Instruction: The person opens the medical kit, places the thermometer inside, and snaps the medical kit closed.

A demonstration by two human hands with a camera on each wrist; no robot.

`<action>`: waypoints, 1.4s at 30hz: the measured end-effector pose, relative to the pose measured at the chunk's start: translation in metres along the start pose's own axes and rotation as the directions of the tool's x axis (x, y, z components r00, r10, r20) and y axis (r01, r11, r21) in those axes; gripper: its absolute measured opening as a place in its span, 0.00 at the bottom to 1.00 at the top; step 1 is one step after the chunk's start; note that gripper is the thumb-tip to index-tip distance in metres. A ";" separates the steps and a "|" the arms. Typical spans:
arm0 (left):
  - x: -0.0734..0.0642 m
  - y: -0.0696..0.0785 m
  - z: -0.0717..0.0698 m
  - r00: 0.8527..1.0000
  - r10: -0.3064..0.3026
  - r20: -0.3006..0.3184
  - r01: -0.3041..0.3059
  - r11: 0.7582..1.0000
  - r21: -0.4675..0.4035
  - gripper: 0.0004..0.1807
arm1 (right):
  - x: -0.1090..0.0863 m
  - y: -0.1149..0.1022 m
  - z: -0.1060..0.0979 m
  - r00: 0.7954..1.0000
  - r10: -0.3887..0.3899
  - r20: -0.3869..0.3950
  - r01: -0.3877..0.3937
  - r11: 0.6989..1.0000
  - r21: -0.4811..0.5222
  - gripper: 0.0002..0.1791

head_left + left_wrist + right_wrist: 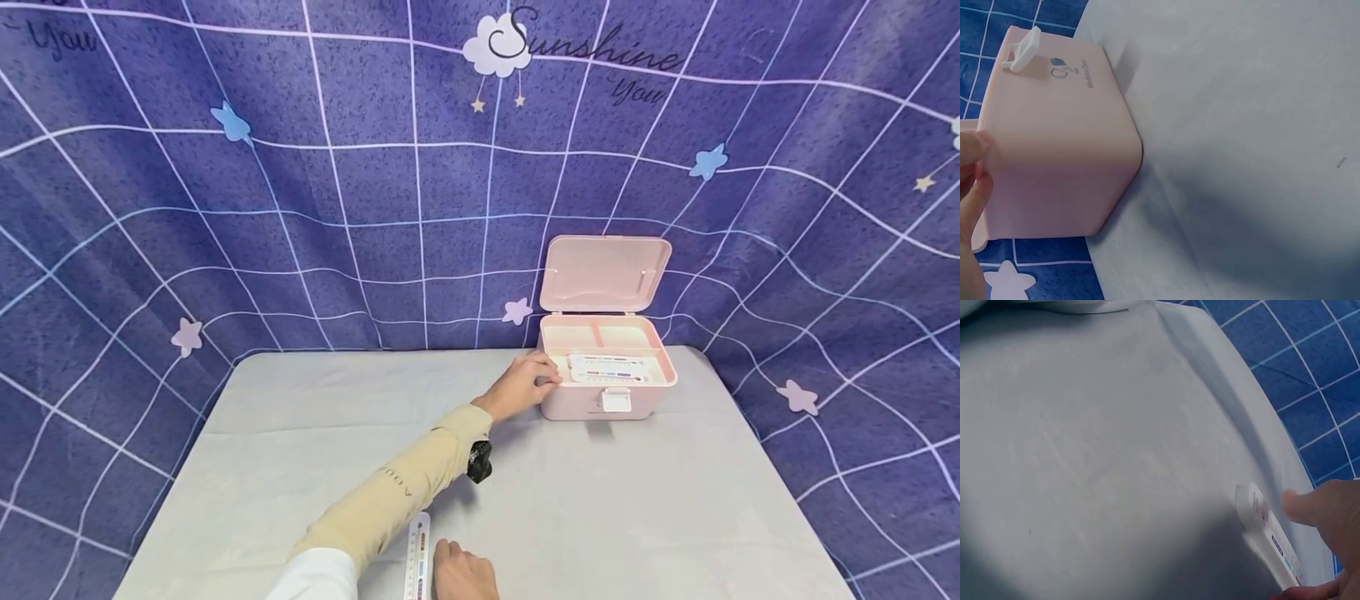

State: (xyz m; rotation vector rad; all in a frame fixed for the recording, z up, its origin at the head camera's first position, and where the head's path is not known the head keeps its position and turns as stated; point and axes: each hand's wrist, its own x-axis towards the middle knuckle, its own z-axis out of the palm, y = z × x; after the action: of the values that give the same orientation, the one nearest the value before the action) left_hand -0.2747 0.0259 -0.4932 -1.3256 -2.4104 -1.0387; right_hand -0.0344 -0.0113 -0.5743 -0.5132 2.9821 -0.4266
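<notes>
A pink medicine box (600,403) stands on the table with its lid (606,273) raised. At the box's left rim, my left hand (522,385) pinches the edge between thumb and fingers, seen also in the left wrist view. Inside the front compartment lie white wall thermometers (609,367) with coloured bands. Another white thermometer (417,557) lies on the table near the front. Just right of it is my right hand (465,573); in the right wrist view its thumb (1300,508) stands apart from the thermometer and a finger reaches its lower end.
A pale grey cloth covers the table (637,500). Behind and at the sides hangs a blue curtain (375,183) with white grid lines and stars. Dividers (597,335) split the box inside, and a white latch (617,400) sits on its front.
</notes>
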 end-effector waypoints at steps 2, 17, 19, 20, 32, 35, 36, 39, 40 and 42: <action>-0.001 -0.001 0.000 1.000 0.001 -0.002 -0.001 1.000 0.001 0.05 | 0.001 -0.003 0.001 0.999 -0.001 0.048 0.000 1.000 0.021 0.35; 0.000 0.000 0.000 1.000 -0.005 -0.014 0.006 0.998 0.058 0.05 | -0.002 -0.015 0.005 0.999 0.025 0.027 -0.026 1.000 0.011 0.35; 0.000 0.002 0.000 1.000 -0.005 -0.010 0.006 0.998 0.059 0.05 | -0.005 -0.017 0.007 1.000 0.018 0.017 -0.017 1.000 -0.007 0.35; 0.000 0.003 0.000 1.000 -0.007 -0.008 0.007 0.998 0.055 0.05 | -0.007 -0.017 0.007 1.000 0.011 0.006 -0.011 1.000 -0.016 0.34; -0.001 0.005 0.001 1.000 -0.031 -0.004 0.031 0.999 0.044 0.06 | -0.012 0.012 -0.008 0.984 -0.172 -0.041 0.175 0.980 0.094 0.19; -0.001 0.005 0.000 0.999 -0.036 0.001 0.036 0.999 0.039 0.06 | -0.013 0.022 -0.015 0.975 -0.220 -0.025 0.222 0.971 0.091 0.17; -0.001 0.006 0.000 0.999 -0.036 0.002 0.036 0.999 0.041 0.06 | -0.013 0.025 -0.017 0.973 -0.232 -0.012 0.232 0.968 0.092 0.17; -0.001 0.006 0.000 0.999 -0.038 0.003 0.038 0.998 0.042 0.06 | -0.015 0.035 -0.026 0.970 -0.242 0.036 0.238 0.968 0.081 0.15; -0.001 0.006 0.000 0.999 -0.037 0.003 0.037 0.999 0.040 0.06 | -0.015 0.038 -0.028 0.969 -0.244 0.047 0.240 0.968 0.071 0.13; 0.000 0.007 0.000 0.999 -0.034 0.001 0.034 0.999 0.035 0.06 | -0.016 0.045 -0.032 0.968 -0.245 0.059 0.243 0.969 0.044 0.10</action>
State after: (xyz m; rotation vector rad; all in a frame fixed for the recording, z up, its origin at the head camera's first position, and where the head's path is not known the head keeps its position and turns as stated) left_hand -0.2692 0.0281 -0.4899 -1.2794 -2.4489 -0.9988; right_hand -0.0374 0.0430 -0.5555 -0.8777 2.8531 -0.4718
